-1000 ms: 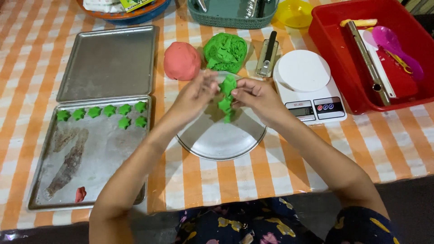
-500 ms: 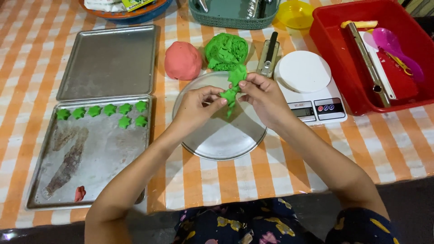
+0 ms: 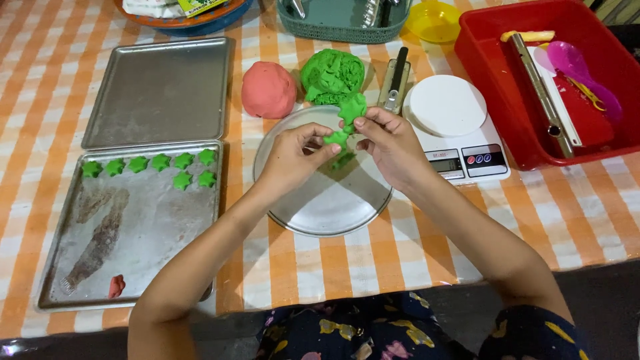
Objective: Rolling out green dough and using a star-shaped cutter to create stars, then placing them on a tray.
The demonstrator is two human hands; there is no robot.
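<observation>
dough strip (image 3: pixel 348 113), green and lumpy, hangs between your hands above the round metal plate (image 3: pixel 320 207). your right hand (image 3: pixel 393 147) pinches its upper end with thumb and fingers closed on it, and your left hand (image 3: pixel 293 157) nips the lower end, where a small star-like bit shows. just behind sit a green dough ball (image 3: pixel 331 75) and a red dough ball (image 3: pixel 268 89), near each other. to your right stands a white kitchen scale (image 3: pixel 457 127), beside a red bin (image 3: pixel 507 120) of tools. to your left a baking tray (image 3: pixel 153 267) carries small green stars (image 3: pixel 150 163), with an empty tray (image 3: pixel 160 90) behind it
</observation>
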